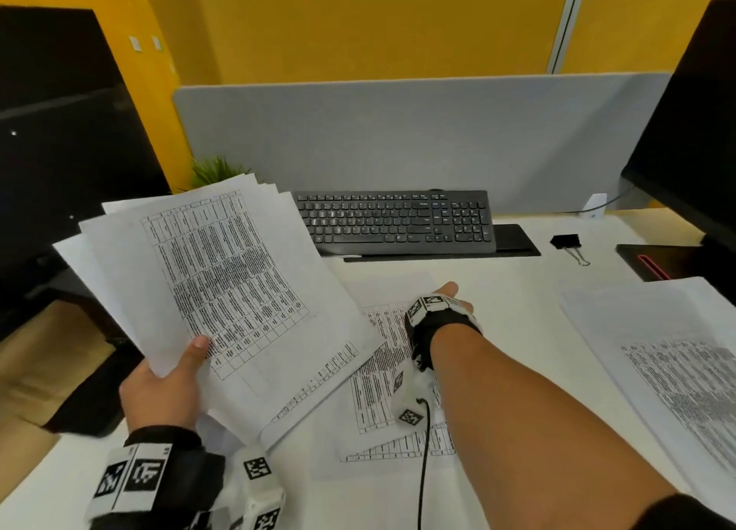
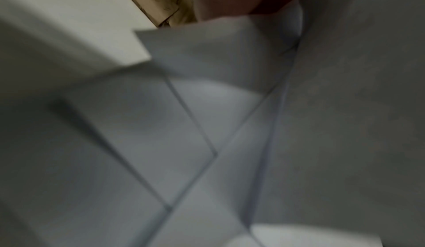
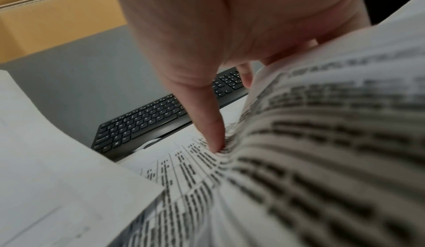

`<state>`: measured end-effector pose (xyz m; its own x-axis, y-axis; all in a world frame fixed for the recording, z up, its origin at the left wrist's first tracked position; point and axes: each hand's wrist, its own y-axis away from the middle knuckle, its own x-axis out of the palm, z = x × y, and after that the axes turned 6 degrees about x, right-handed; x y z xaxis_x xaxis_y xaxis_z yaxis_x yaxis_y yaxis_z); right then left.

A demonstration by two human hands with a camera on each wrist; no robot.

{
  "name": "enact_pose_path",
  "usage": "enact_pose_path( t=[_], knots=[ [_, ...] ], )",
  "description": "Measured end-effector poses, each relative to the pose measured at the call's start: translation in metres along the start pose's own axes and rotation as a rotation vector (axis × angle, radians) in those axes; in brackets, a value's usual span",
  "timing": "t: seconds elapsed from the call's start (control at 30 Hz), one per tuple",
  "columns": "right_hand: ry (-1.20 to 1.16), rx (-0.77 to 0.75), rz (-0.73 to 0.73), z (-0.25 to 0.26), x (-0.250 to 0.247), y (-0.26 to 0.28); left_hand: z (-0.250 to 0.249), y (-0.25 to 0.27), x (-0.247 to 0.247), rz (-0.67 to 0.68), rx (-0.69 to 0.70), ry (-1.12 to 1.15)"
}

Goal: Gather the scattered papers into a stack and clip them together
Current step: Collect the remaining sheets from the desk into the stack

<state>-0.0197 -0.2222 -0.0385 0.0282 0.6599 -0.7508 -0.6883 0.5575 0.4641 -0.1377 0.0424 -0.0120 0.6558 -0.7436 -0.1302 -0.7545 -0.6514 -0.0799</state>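
Left hand (image 1: 167,386) holds a fanned bundle of printed sheets (image 1: 223,286) raised off the white counter (image 1: 513,294), at the left side of the head view. Thumb lies on top of the bundle's near corner, the other fingers are hidden beneath; the sheets sit askew, corners splayed.

Left wrist view: only blurred overlapping paper undersides (image 2: 207,123).

Right hand (image 1: 442,302) reaches forward over a loose sheet (image 1: 382,370) lying on the counter at centre, partly under the bundle's lower edge. Right wrist view: thumb (image 3: 214,131) presses its tip onto the printed sheet (image 3: 299,160), which curls upward against the palm; 1 fingertip shows behind the lifted edge. Grip looks like a pinch on that sheet, the other fingers hidden.

More sheets (image 1: 673,378) lie at the right edge of the counter, well apart from the bundle.

Black binder clip (image 1: 567,243) sits on the counter right of the black keyboard (image 1: 394,221), far from both hands. Grey partition (image 1: 398,139) stands behind the keyboard.
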Motion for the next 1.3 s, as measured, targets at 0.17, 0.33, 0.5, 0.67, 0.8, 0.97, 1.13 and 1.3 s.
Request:
enact_pose_path(
  t=[0.17, 0.33, 0.5, 0.67, 0.8, 0.97, 1.13, 1.3],
  knots=[
    [0.135, 0.038, -0.014, 0.007, 0.002, 0.014, 0.005, -0.002, 0.004, 0.005, -0.001, 0.021],
    [0.166, -0.018, -0.029, 0.007, 0.000, 0.016, 0.007, -0.003, 0.007, 0.002, -0.012, 0.045],
    [0.102, -0.147, 0.000, 0.011, -0.032, 0.005, 0.004, -0.004, 0.006, 0.004, -0.027, 0.074],
    [0.077, -0.557, -0.241, 0.060, -0.111, 0.064, 0.005, -0.013, 0.009, 0.017, -0.016, 0.058],
    [0.192, -1.075, -0.247, 0.084, -0.135, 0.133, 0.003, -0.019, 0.019, 0.022, -0.021, 0.051],
    [-0.461, -1.160, 0.629, 0.079, -0.136, 0.158, -0.004, -0.023, 0.026, 0.053, -0.019, 0.039],
    [-0.359, -0.804, 0.314, 0.081, -0.101, 0.075, -0.020, -0.018, 0.028, 0.181, -0.042, 0.095],
    [-0.237, -0.602, 0.332, 0.051, -0.075, 0.024, -0.020, -0.004, 0.039, 0.373, -0.018, 0.237]
  ],
)
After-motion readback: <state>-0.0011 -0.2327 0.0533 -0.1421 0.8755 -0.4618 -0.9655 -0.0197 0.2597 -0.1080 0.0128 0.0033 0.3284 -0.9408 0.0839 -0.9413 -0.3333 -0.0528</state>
